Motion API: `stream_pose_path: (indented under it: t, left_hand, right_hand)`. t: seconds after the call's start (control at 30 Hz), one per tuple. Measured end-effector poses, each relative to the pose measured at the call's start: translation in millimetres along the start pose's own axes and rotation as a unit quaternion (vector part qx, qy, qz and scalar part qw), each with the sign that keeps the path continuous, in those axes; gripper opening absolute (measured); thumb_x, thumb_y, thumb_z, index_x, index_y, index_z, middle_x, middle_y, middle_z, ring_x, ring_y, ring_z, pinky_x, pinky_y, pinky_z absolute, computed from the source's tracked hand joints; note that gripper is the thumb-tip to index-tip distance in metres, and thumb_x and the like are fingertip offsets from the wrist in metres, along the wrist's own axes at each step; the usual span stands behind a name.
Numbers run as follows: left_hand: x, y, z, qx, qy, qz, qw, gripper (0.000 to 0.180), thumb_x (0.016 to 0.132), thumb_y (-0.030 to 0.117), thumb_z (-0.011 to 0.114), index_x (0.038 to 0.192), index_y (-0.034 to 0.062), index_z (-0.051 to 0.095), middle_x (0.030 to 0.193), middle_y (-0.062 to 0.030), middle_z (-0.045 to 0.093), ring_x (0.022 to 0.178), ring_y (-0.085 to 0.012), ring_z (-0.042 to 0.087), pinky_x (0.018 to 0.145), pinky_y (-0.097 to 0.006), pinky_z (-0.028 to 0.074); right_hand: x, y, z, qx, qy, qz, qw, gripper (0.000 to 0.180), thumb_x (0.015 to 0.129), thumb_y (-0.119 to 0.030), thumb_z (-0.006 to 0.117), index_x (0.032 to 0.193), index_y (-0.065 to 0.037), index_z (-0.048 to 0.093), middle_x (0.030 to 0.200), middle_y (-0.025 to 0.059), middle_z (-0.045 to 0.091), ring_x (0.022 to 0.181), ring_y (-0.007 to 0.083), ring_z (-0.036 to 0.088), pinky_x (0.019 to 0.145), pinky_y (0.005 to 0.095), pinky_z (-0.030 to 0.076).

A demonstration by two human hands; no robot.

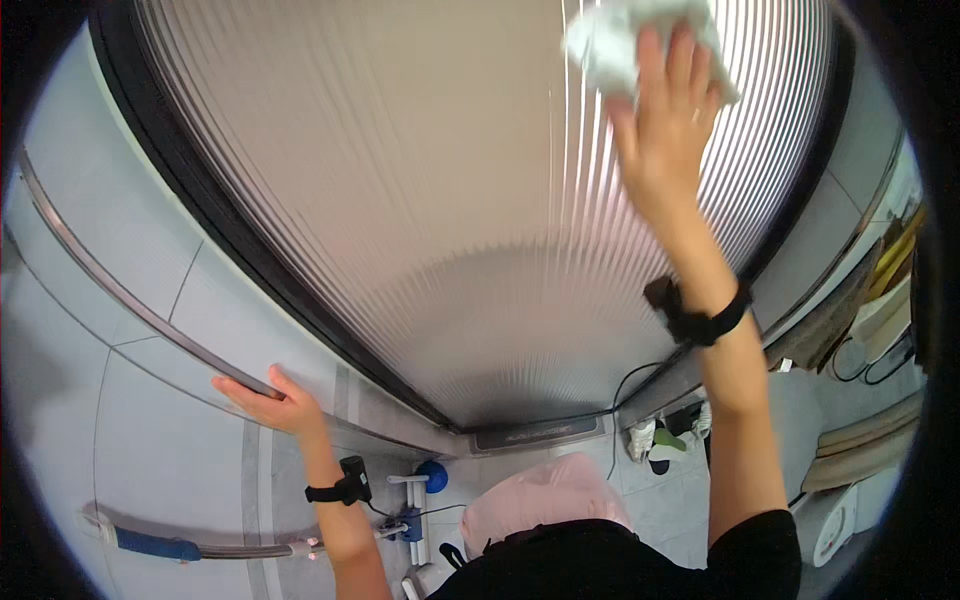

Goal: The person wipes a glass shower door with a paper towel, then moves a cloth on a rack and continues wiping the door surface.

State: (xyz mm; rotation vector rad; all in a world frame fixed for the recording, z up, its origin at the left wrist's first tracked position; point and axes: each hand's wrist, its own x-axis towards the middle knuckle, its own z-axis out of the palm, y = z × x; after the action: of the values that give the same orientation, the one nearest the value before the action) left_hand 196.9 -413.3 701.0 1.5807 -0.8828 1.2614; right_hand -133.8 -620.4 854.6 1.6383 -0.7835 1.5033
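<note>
My right hand point(662, 120) is raised high and presses a white cloth point(625, 40) flat against a ribbed, frosted glass door panel point(420, 200); the fingers are spread over the cloth. My left hand point(262, 397) rests lower down, fingers laid on a long metal rail point(120, 290) fixed to the grey tiled wall point(150, 430) left of the door's dark frame point(250, 250). Both wrists carry black bands.
A lower metal bar with a blue grip point(155, 546) runs along the wall at bottom left. On the tiled floor below stand a blue and white tool point(425, 480), slippers point(660, 440) and a black cable. A white fixture point(835, 525) sits at the bottom right.
</note>
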Motion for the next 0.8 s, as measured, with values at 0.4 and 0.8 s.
stream_pose_path:
  t: [0.4,0.8]
  left_hand:
    - [2,-4,-3,-0.005,0.02,0.017,1.0,0.056,0.079,0.011,0.051,0.124,-0.0052,0.022,0.129,-0.0214,0.023,0.119,-0.0341,0.024,0.096,-0.041,0.021]
    - [3,-4,-2,0.005,0.021,0.026,0.999,0.053,0.082,0.015,0.049,0.123,-0.0067,0.024,0.127,-0.0216,0.026,0.117,-0.0335,0.028,0.095,-0.039,0.025]
  right_hand:
    - [-278,-70,-71,0.055,-0.46,0.145,0.874,0.054,0.071,-0.034,0.055,0.112,-0.002,0.04,0.11,0.0241,0.037,0.108,0.0465,0.028,0.091,0.0549,0.017]
    - [5,9,-14,0.01,-0.076,0.108,0.991,0.061,0.079,-0.029,0.043,0.127,-0.002,0.019,0.131,0.028,0.007,0.12,0.0462,0.004,0.091,0.0602,0.003]
